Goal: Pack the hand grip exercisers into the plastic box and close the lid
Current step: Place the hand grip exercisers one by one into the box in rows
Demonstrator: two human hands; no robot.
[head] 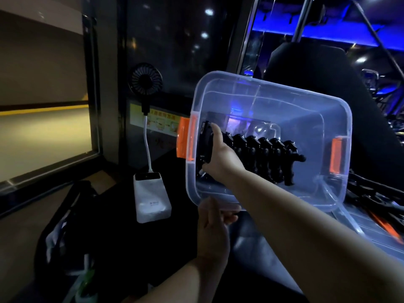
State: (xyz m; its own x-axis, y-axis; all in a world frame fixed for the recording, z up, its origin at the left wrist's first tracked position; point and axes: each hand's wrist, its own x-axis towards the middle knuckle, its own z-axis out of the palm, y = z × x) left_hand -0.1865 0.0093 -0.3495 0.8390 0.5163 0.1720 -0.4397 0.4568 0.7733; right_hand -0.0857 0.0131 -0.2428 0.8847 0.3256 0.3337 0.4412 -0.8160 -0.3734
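Left hand (215, 217) pinches the box (284, 99) rim at six o'clock; right hand (220, 154) fingers wrap an exerciser (205, 145) inside, nine o'clock, beside the row (262, 158). Stiff, springy, I judge; grip both handles.

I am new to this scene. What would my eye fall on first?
The clear plastic box, tilted toward the camera at centre right with orange latches, draws the eye first. Inside, the right hand holds a black hand grip exerciser beside a row of them; the left hand grips its near rim.
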